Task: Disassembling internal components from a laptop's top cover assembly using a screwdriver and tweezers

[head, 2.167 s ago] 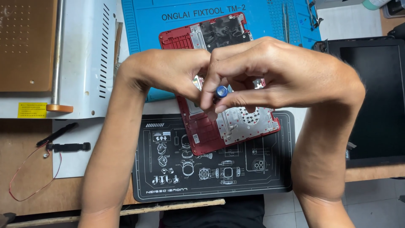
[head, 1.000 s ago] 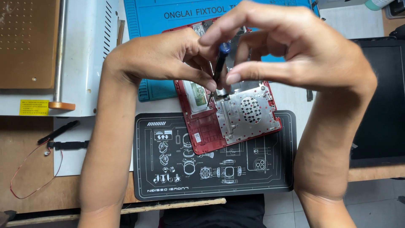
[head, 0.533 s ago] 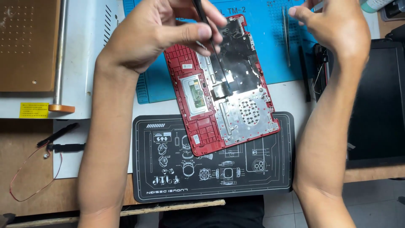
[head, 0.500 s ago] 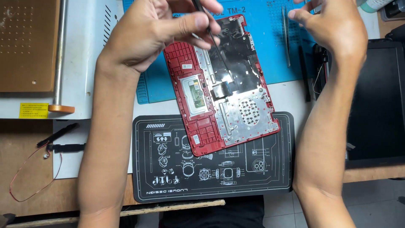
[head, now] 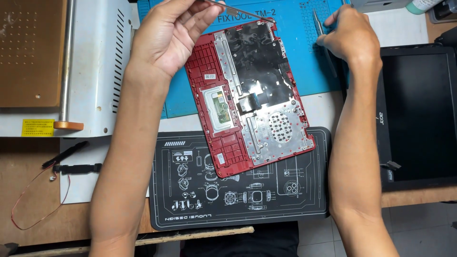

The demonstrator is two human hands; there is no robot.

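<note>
Workbench mats, one blue [head: 304,62] and one black [head: 238,195], carry the red laptop case [head: 247,100], lying askew across both. Above its top corner the left hand [head: 166,33] pinches tweezers [head: 243,12]; right of it the right hand [head: 350,35] pinches a thin tool [head: 318,21]. Farther right lies a dark screen panel [head: 419,109].

My left hand [head: 169,35] pinches thin metal tweezers [head: 243,12], whose tip reaches the top corner of the red laptop shell [head: 250,97] lying just below and between both hands. My right hand [head: 350,35] rests on the blue mat [head: 295,66], fingers closed near a slim tool [head: 318,24]. A dark screen panel [head: 419,109] lies beyond my right forearm.
</note>
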